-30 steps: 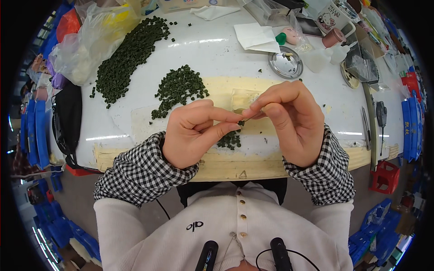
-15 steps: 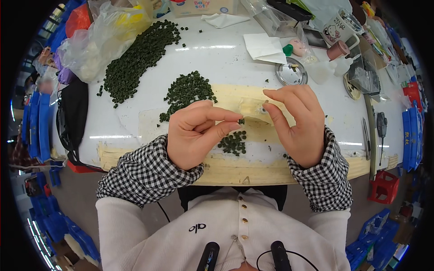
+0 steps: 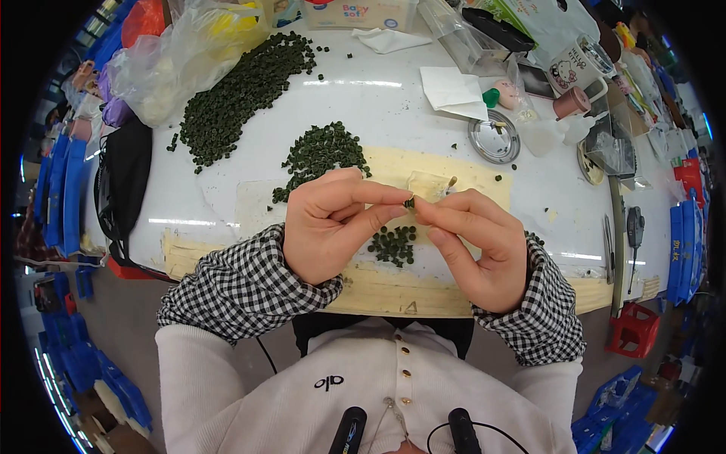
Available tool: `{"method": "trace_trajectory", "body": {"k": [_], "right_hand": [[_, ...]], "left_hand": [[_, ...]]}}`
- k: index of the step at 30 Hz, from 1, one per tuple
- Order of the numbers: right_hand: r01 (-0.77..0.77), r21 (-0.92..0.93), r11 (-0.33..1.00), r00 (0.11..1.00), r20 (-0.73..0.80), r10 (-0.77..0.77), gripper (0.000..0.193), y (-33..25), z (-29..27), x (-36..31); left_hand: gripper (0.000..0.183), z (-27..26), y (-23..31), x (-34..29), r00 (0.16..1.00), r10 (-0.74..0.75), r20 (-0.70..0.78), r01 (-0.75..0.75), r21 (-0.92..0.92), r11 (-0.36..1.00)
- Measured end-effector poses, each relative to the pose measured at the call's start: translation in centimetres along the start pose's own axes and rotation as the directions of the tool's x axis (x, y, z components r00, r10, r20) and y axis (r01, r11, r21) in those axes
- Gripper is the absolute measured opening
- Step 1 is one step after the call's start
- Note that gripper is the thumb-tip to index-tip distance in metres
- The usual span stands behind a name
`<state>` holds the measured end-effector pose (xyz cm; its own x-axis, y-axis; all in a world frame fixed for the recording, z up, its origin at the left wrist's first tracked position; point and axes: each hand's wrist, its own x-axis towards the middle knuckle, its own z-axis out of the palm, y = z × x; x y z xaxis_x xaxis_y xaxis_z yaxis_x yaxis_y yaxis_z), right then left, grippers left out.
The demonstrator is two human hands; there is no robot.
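My left hand [image 3: 325, 223] pinches a small dark green piece [image 3: 409, 203] between thumb and index finger. From the other side my right hand [image 3: 484, 246] reaches in, its index fingertip at the piece and its thumb held apart below. Whether it presses on the piece I cannot tell. Under the fingertips lies a small cluster of round dark green pieces [image 3: 392, 247]. Behind my left hand is a larger heap of dark green pieces [image 3: 325, 153]. Just beyond the fingers a short tan stick [image 3: 452, 182] stands out by a small clear film packet [image 3: 427, 184].
A big pile of dark green pieces [image 3: 249, 94] spreads at the back left beside plastic bags [image 3: 170, 83]. At the back right are a round metal tin [image 3: 494, 144], white paper [image 3: 452, 91], a mug [image 3: 572, 68] and a thread spool [image 3: 572, 103]. A screwdriver [image 3: 634, 234] lies far right.
My right hand has come left and down from beside the stick to the piece in my left hand. The left hand still pinches that piece. The view has shifted slightly.
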<state>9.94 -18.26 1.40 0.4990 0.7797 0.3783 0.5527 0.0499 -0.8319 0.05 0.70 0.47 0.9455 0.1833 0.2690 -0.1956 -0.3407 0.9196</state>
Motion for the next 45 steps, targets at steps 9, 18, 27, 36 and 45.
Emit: {"method": "trace_trajectory", "body": {"k": [9,18,27,36,45], "right_hand": [[0.017,-0.094,0.995,1.0,0.011,-0.016,0.03,-0.5,-0.4,0.3],[0.01,-0.19,0.982,1.0,0.014,-0.007,0.027,-1.1,-0.8,0.4],[0.037,-0.218,0.975,0.999,0.028,-0.031,0.027,-0.9,-0.8,0.3],[0.435,-0.351,0.829,0.9,0.135,-0.414,0.042,-0.8,0.3,0.6],[0.371,-0.406,0.835,0.926,0.094,-0.366,0.037,-0.7,-0.3,0.6]], "left_hand": [[0.015,-0.4,0.3,0.7,0.999,-0.025,0.045,0.025,-0.01,1.0],[0.013,-2.3,-1.2,1.8,0.862,-0.113,0.494,-0.034,0.279,0.96],[0.02,-2.1,-0.8,1.8,0.839,-0.203,0.505,0.097,0.228,0.969],[0.016,-0.5,-0.1,1.2,0.805,-0.338,0.487,0.555,-0.819,0.142],[0.022,-2.2,-0.7,1.7,0.786,-0.541,0.299,0.492,-0.832,0.255]]}}
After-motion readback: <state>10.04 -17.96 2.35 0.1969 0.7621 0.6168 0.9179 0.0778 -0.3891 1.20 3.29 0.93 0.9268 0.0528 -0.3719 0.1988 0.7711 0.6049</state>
